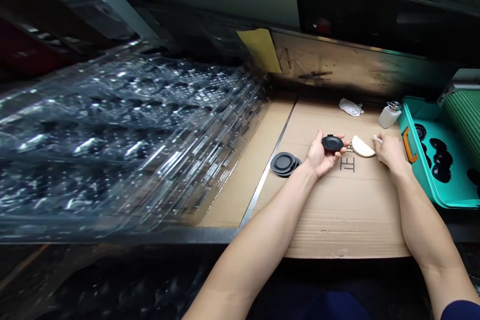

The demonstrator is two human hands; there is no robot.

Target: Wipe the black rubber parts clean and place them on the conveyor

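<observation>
My left hand (320,155) lies palm up and holds a round black rubber-like disc (332,143) on its fingers. My right hand (390,154) pinches a thin white stick, possibly a swab (377,139), whose tip points left. Just left of that tip, a cream half-round sponge or pad (363,147) rests on the cardboard sheet (345,215), between my two hands. A small stack of similar black discs (283,163) lies left of my left hand.
A teal tray (415,172) with an orange handle (409,145) holds several black discs at right. Behind my hands stand a white bottle with a metal cap (389,115) and a crumpled white cloth (350,107). Stacked clear plastic trays (123,145) fill the left.
</observation>
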